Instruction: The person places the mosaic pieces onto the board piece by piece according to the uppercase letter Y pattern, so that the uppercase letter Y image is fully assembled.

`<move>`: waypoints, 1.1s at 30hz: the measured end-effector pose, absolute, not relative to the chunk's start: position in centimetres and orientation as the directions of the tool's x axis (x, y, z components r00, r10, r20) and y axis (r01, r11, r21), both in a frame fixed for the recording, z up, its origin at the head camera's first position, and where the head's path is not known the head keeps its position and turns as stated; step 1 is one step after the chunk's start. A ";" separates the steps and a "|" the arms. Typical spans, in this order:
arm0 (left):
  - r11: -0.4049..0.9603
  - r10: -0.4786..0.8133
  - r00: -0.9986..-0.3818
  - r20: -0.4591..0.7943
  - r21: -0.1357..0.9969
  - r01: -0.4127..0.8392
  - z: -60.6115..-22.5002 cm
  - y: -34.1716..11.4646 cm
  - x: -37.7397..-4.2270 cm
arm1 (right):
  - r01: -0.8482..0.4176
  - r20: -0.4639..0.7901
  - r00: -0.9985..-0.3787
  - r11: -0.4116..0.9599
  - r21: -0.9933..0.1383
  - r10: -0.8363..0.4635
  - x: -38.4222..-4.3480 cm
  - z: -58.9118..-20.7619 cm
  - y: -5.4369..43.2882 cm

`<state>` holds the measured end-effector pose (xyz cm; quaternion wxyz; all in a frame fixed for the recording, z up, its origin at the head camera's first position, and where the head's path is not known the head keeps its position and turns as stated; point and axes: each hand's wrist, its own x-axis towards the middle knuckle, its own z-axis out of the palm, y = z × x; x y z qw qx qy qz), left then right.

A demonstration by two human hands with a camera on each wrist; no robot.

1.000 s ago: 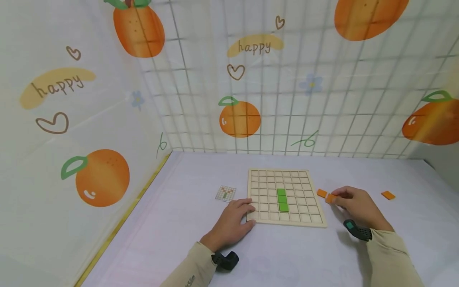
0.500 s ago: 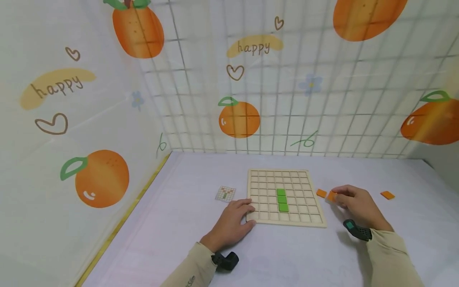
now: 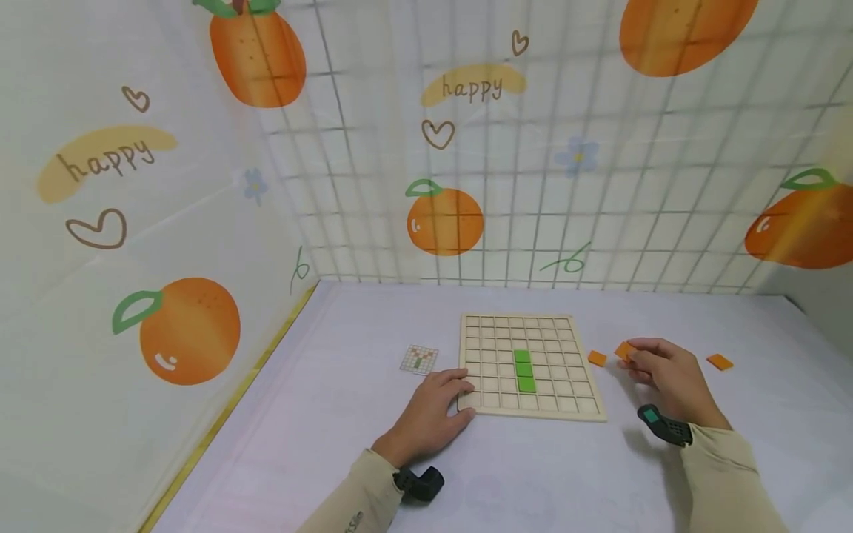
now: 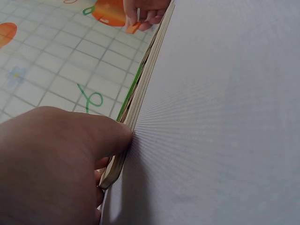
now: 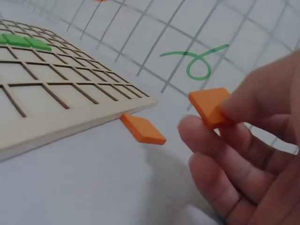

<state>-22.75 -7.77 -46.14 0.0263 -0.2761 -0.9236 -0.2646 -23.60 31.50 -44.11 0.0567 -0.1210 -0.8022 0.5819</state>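
So the right hand (image 3: 673, 381) is off to the right of the grid board (image 3: 494, 370), pinching an orange tile (image 5: 208, 104) between thumb and fingers, held up above the table (image 3: 533, 474) and tilted; a second orange tile (image 3: 597, 359) lies flat just beside the board's right edge, and a third orange tile (image 3: 720, 362) sits well apart, farther right of the board past the hand; the left hand (image 3: 429, 414) rests at the board's near left corner, fingers on the left edge, thumb spread away from them and touching the near edge; three green tiles (image 3: 525, 370) sit in the board's cells, one line running near to far around the middle; a little pattern card (image 3: 419, 359) lies left of the board; behind the board there's a backdrop (image 3: 373, 222) with grid lines and printed oranges.
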 end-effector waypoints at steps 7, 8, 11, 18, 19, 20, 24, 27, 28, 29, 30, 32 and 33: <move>0.714 0.495 -0.847 0.192 0.467 0.522 -46.0 -7.9 -22.6 | 0.143 -0.064 -0.960 0.278 -0.950 0.274 -23.9 -44.3 31.3; 0.713 0.497 -0.846 0.192 0.466 0.524 -45.9 -7.9 -22.6 | 0.146 -0.065 -0.958 0.281 -0.949 0.279 -23.9 -44.3 31.3; 0.708 0.499 -0.844 0.197 0.468 0.528 -45.8 -7.9 -22.6 | 0.159 -0.073 -0.953 0.281 -0.946 0.294 -23.9 -44.3 31.3; 0.711 0.498 -0.846 0.192 0.469 0.524 -46.0 -7.9 -22.7 | 0.175 -0.086 -0.950 0.282 -0.944 0.300 -24.1 -44.4 31.2; 0.710 0.496 -0.847 0.190 0.472 0.522 -46.0 -7.9 -22.7 | 0.174 -0.085 -0.951 0.285 -0.943 0.298 -24.1 -44.4 31.2; 0.710 0.495 -0.848 0.189 0.475 0.520 -46.0 -7.9 -22.7 | 0.172 -0.082 -0.952 0.291 -0.941 0.295 -24.1 -44.4 31.2; 0.708 0.494 -0.848 0.194 0.476 0.521 -46.0 -7.9 -22.7 | 0.159 -0.072 -0.959 0.308 -0.938 0.275 -24.0 -44.5 31.2; 0.703 0.498 -0.844 0.200 0.477 0.527 -46.1 -7.8 -22.7 | 0.146 -0.062 -0.965 0.329 -0.933 0.254 -23.9 -44.6 31.3; 0.703 0.499 -0.843 0.203 0.474 0.530 -46.1 -7.8 -22.7 | 0.145 -0.062 -0.967 0.335 -0.931 0.247 -23.8 -44.6 31.4; 0.702 0.499 -0.843 0.202 0.476 0.530 -46.1 -7.8 -22.7 | 0.145 -0.063 -0.968 0.337 -0.930 0.242 -23.8 -44.6 31.4; 0.703 0.499 -0.843 0.201 0.475 0.529 -46.1 -7.8 -22.7 | 0.148 -0.067 -0.969 0.341 -0.928 0.240 -23.8 -44.6 31.4; 0.703 0.500 -0.841 0.205 0.472 0.533 -46.1 -7.8 -22.8 | 0.161 -0.079 -0.968 0.348 -0.924 0.238 -23.8 -44.5 31.4; 0.704 0.499 -0.842 0.205 0.471 0.532 -46.1 -7.8 -22.8 | 0.171 -0.087 -0.967 0.353 -0.920 0.241 -23.8 -44.5 31.4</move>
